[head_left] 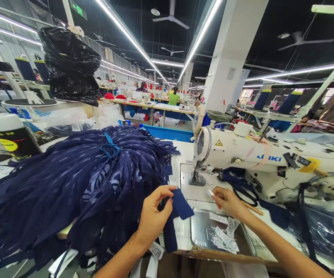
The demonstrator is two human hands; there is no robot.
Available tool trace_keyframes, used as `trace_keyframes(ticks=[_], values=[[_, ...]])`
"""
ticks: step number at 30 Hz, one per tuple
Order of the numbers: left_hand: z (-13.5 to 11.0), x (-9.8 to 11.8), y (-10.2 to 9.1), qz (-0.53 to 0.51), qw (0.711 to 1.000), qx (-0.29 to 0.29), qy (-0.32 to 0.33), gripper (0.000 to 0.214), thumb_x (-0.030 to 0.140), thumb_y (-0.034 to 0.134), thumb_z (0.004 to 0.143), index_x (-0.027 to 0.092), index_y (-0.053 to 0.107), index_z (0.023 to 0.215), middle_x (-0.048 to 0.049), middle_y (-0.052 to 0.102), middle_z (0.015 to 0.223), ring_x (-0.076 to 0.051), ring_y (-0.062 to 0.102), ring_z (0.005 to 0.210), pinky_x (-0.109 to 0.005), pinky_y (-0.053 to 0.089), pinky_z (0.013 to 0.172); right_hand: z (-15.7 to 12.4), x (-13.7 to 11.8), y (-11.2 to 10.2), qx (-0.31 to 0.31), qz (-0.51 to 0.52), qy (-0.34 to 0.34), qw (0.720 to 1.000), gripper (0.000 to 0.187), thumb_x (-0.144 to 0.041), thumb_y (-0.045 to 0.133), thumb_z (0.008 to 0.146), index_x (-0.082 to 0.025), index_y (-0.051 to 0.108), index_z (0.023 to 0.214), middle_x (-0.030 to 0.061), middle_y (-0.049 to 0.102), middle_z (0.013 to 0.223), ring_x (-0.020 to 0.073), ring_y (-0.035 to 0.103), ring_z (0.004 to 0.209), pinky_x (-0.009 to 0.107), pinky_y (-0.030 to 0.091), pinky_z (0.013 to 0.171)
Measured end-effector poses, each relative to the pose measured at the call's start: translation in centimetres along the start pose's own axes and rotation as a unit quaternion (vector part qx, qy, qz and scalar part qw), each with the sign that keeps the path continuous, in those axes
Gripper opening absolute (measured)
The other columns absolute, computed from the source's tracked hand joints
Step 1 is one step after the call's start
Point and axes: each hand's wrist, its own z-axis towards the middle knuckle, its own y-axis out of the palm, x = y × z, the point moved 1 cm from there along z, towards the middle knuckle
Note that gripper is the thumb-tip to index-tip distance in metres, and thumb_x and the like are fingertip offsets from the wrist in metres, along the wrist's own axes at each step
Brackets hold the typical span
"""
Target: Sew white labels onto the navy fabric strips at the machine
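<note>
My left hand (155,212) is curled at the edge of a navy fabric strip (181,204), thumb and fingers closed on it. Between the fingertips of my right hand (226,200) is a small white label (210,194). Both hands are in front of the sewing machine's presser foot (195,177), with the machine's white head (236,144) above and to the right. Below them, more white printed labels (223,240) lie loose in a shallow metal tray (196,224). A large bundle of navy fabric pieces (65,181), tied with a blue strip (109,146), spreads to the left.
Black-handled scissors (246,196) lie under the machine arm. A spray can (10,135) stands at the far left, near a black plastic bag (70,61) on a stand. Clear-wrapped dark fabric (323,227) is at right. A person in green (173,99) sits farther back.
</note>
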Motion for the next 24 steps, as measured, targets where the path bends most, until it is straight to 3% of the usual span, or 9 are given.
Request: trace_keyframes(ticks=[3,5,8,11,16,20,22,24], values=[[-0.5,-0.4,0.2,0.003,1.000,-0.011,0.027,0.017,0.012,0.049,0.071,0.019,0.053,0.086,-0.0046,0.064,0.092,-0.016,0.058,0.091,-0.028,0.042,0.086,0.3,2.2,-1.1,0.011,-0.010,0.033,0.999,0.026,-0.044,0.047,0.066,-0.020,0.042,0.059,-0.0074,0.040,0.037,0.0084,0.030,0.038,0.023,0.023,0.044],[-0.6,-0.4,0.4,-0.011,1.000,-0.006,0.015,0.019,0.013,0.049,0.073,0.019,0.051,0.091,-0.0050,0.065,0.092,-0.016,0.059,0.091,-0.028,0.042,0.085,0.3,2.2,-1.1,0.019,0.009,0.023,1.000,0.026,-0.045,0.047,0.066,-0.020,0.042,0.059,-0.0073,0.040,0.038,0.0089,0.032,0.038,0.023,0.024,0.045],[-0.6,0.0,0.8,-0.010,1.000,0.021,-0.020,0.019,0.015,0.056,0.070,0.019,0.053,0.088,-0.0054,0.065,0.089,-0.016,0.060,0.087,-0.027,0.043,0.084,-0.3,0.4,-0.3,0.017,0.055,-0.006,0.998,0.028,-0.045,0.048,0.070,-0.020,0.042,0.060,-0.0067,0.042,0.040,0.0093,0.032,0.040,0.024,0.024,0.047],[-0.4,0.2,1.2,-0.021,0.997,0.044,-0.055,0.021,0.015,0.060,0.065,0.018,0.056,0.086,-0.0056,0.065,0.088,-0.017,0.061,0.084,-0.026,0.043,0.081,-1.3,-2.7,0.9,-0.025,0.132,-0.016,0.991,0.033,-0.050,0.046,0.073,-0.020,0.040,0.059,-0.0059,0.042,0.043,0.0092,0.032,0.040,0.024,0.025,0.046],[-0.1,0.1,1.4,-0.057,0.994,0.042,-0.088,0.027,0.014,0.061,0.062,0.018,0.055,0.088,-0.0058,0.064,0.090,-0.016,0.060,0.084,-0.026,0.044,0.080,-2.6,-7.0,2.8,-0.086,0.212,-0.071,0.971,0.030,-0.046,0.049,0.074,-0.019,0.049,0.063,-0.0009,0.049,0.060,0.0142,0.046,0.063,0.026,0.035,0.063],[-0.3,0.4,1.6,-0.069,0.992,0.022,-0.100,0.031,0.014,0.061,0.063,0.019,0.054,0.093,-0.0061,0.061,0.100,-0.016,0.059,0.084,-0.026,0.044,0.079,-2.4,-8.2,4.3,-0.110,0.242,-0.081,0.961,0.026,-0.040,0.054,0.073,-0.017,0.051,0.061,-0.0023,0.045,0.061,0.0115,0.041,0.060,0.024,0.033,0.061],[-0.5,0.6,1.5,-0.080,0.992,0.046,-0.084,0.038,0.015,0.062,0.063,0.021,0.052,0.099,-0.0056,0.055,0.110,-0.015,0.058,0.087,-0.025,0.043,0.080,-2.1,-8.4,4.9,-0.088,0.260,-0.065,0.959,0.027,-0.040,0.056,0.070,-0.017,0.050,0.057,-0.0034,0.042,0.057,0.0106,0.038,0.057,0.023,0.032,0.058],[-0.8,0.5,1.3,-0.082,0.990,0.081,-0.086,0.038,0.018,0.063,0.063,0.022,0.051,0.099,-0.0038,0.056,0.107,-0.014,0.058,0.083,-0.024,0.043,0.076,-1.9,-8.5,5.5,-0.065,0.289,-0.056,0.953,0.027,-0.040,0.057,0.068,-0.017,0.051,0.057,-0.0034,0.042,0.057,0.0106,0.038,0.057,0.023,0.033,0.058]])
